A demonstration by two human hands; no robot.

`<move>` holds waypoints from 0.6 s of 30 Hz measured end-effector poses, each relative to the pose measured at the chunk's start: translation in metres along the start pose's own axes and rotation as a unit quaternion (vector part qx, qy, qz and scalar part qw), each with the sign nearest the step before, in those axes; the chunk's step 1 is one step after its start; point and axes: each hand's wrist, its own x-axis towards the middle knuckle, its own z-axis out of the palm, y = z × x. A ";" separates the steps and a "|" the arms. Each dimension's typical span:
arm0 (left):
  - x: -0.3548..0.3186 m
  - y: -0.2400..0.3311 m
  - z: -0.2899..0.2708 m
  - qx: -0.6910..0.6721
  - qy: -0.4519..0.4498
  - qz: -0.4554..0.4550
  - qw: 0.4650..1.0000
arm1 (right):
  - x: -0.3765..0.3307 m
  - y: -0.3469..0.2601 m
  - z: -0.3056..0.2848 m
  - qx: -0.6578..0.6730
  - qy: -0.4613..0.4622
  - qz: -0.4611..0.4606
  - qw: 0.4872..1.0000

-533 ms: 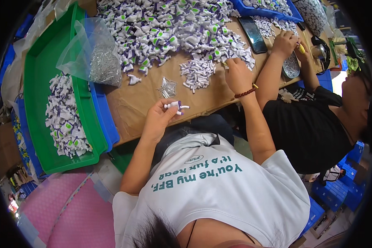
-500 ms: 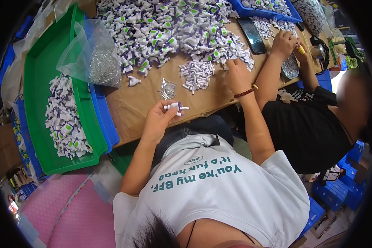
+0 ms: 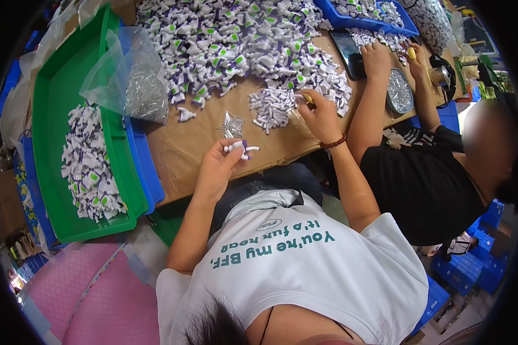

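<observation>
My left hand [image 3: 216, 168] is closed around a small white-and-purple toy figure part [image 3: 237, 147], its thin white limbs pointing right. Just beyond it lies a little heap of metal pins [image 3: 230, 125]. My right hand [image 3: 323, 119] is at the right edge of a pile of short white pegs [image 3: 269, 110]. Its fingers pinch a small yellow-ended tool [image 3: 308, 99], whose exact kind is hidden by the fingers. Whether a peg is also held at its tip I cannot make out. A single white-and-purple figure part [image 3: 185, 114] lies left of the pins.
A large heap of figure parts [image 3: 230, 49] covers the back. At left stand a green tray [image 3: 52, 172] and a clear bag of pins [image 3: 147, 95]. A phone [image 3: 349, 54] lies right of the heap. A co-worker's arms [image 3: 374, 95] reach in beside a pin dish [image 3: 399, 92].
My right hand has shifted left to the white pegs, and the yellow end now shows at its fingers. The left hand stays nearly in place. The co-worker's hands have moved apart.
</observation>
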 end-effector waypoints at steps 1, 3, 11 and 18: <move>0.000 0.001 0.000 -0.023 -0.002 -0.001 1.000 | 0.001 -0.013 0.005 0.071 -0.020 0.006 0.997; 0.001 0.003 0.001 -0.070 -0.005 -0.001 0.998 | -0.004 -0.040 0.008 0.129 -0.104 -0.010 0.986; -0.002 0.006 -0.003 -0.113 -0.011 0.004 0.994 | -0.019 -0.072 0.036 0.267 -0.209 0.039 0.940; 0.002 0.002 -0.005 -0.117 -0.015 0.003 0.993 | -0.021 -0.070 0.039 0.268 -0.201 0.054 0.941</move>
